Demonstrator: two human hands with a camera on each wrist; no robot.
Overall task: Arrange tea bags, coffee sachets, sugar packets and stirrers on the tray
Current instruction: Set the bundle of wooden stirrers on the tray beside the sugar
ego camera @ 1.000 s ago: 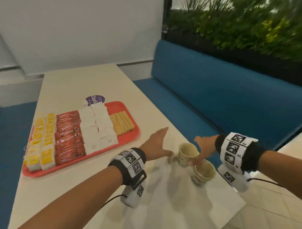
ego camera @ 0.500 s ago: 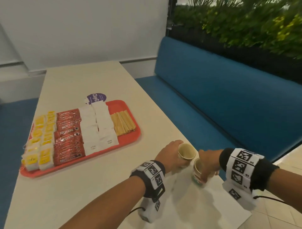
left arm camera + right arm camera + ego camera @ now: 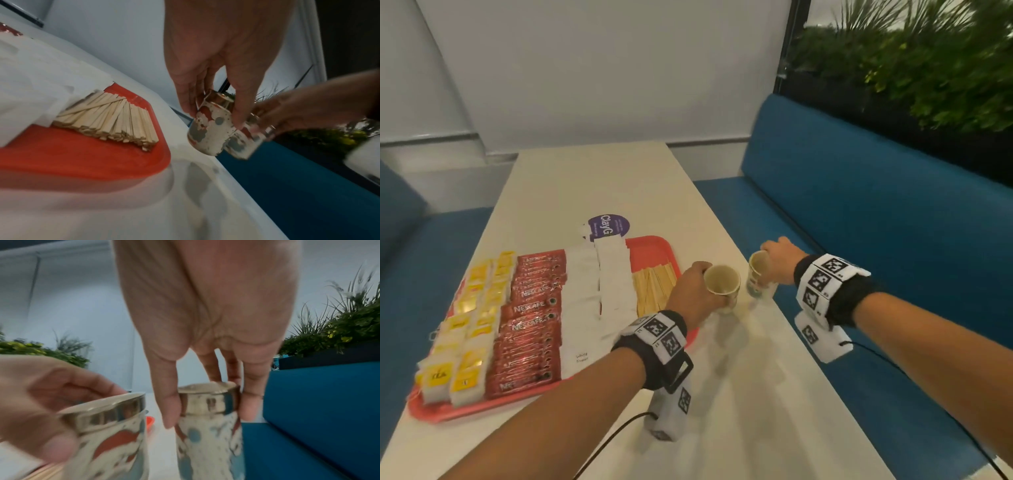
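light: dim, even indoor | shadows: soft on table (image 3: 739,394) | blur: wrist views smeared | edges: bowed

Tray (image 3: 654,245): smooth red plastic, slight sheen. Stirrers (image 3: 115,120): pale bare wood, matt. Coffee sachets (image 3: 530,325): glossy red foil. Sugar packets (image 3: 616,284): matt white paper. Two cups (image 3: 209,434): speckled paper-like sides w/ shiny metallic rim band. Table (image 3: 756,411): smooth, cream, faintly reflective. Bench (image 3: 876,222): blue cloth, matt.
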